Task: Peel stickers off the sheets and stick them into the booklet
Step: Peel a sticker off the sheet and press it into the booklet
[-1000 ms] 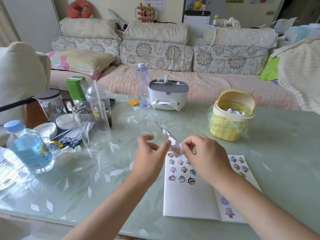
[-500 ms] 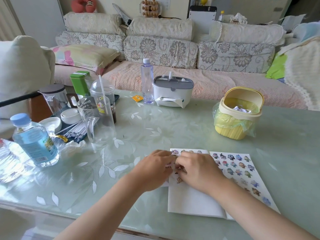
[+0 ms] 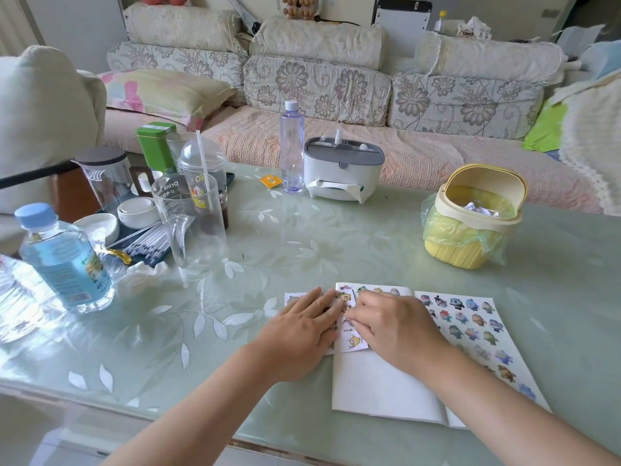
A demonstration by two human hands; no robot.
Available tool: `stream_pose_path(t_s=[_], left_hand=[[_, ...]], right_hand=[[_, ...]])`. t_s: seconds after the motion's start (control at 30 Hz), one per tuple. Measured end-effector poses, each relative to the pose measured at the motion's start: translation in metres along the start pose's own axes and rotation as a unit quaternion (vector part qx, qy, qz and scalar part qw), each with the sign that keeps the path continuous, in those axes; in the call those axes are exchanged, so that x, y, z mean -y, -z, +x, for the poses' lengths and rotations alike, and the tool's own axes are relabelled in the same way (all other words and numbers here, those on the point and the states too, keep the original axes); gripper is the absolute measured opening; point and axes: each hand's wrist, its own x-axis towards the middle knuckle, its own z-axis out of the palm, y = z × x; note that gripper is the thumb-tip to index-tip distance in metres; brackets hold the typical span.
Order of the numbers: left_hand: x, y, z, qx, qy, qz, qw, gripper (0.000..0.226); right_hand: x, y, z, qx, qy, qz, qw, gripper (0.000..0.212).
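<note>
Surface: pale green glass-topped desk (image 3: 336, 237), leaf-patterned. Near right on it: open white paper booklet (image 3: 379, 388), with cartoon stickers on the far rows of its left page and most of its right page.

Across the booklet's left edge, partly on the desk: small white sticker sheet (image 3: 353, 343).

The left hand (image 3: 299, 334) has a flat grip, fingers straight, pressing the sheet down. The right hand (image 3: 396, 327) has fingers curled onto the sheet, tips hidden; I cannot tell whether its grip has a sticker.

Step judged: lifting a sticker's edge. Next move calls for a clean peel, then placement on bare page.

Both hands cover most of the sheet, and the figures are too small to identify.
</note>
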Motion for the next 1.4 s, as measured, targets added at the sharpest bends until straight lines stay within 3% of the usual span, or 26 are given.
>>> stream_pose_path(t_s=[0.23,0.4,0.67,0.83,0.93,1.0,1.03,1.13,1.27,1.4], left_hand=[[0.001,0.003,-0.002,-0.060,-0.003,0.032,0.998,0.067],[-0.004,0.007,-0.002,-0.090,0.017,0.053,0.994,0.062],[-0.007,0.017,-0.003,-0.078,0.063,0.069,0.993,0.080],[0.001,0.016,0.001,-0.115,0.128,0.093,0.981,0.067],[-0.004,0.024,0.003,-0.179,0.121,0.018,0.976,0.047],[-0.019,0.034,0.002,-0.193,0.127,-0.123,0.965,0.027],[-0.029,0.041,0.000,-0.168,0.147,-0.233,0.946,0.021],[-0.052,0.053,0.000,-0.071,0.166,-0.527,0.831,0.013],[-0.063,0.054,0.008,-0.072,0.170,-0.581,0.793,0.010],[-0.070,0.052,0.017,-0.107,0.190,-0.587,0.780,0.010]], right_hand=[[0.007,-0.006,-0.001,-0.039,-0.074,0.029,0.996,0.008],[0.006,-0.009,-0.001,-0.023,0.043,-0.045,0.998,0.018],[0.008,0.004,-0.004,-0.050,0.091,-0.028,0.994,0.011],[0.012,0.011,-0.006,-0.100,0.007,0.075,0.992,0.013],[0.006,0.023,-0.006,-0.119,-0.070,0.132,0.982,0.023],[0.002,0.031,-0.007,-0.110,-0.112,0.157,0.975,0.028],[0.001,0.033,-0.007,-0.106,-0.125,0.168,0.972,0.031],[-0.001,0.040,-0.006,-0.111,-0.131,0.197,0.965,0.035],[-0.002,0.051,-0.007,-0.098,-0.141,0.225,0.959,0.035],[-0.006,0.059,-0.006,-0.067,-0.267,0.311,0.910,0.027]])
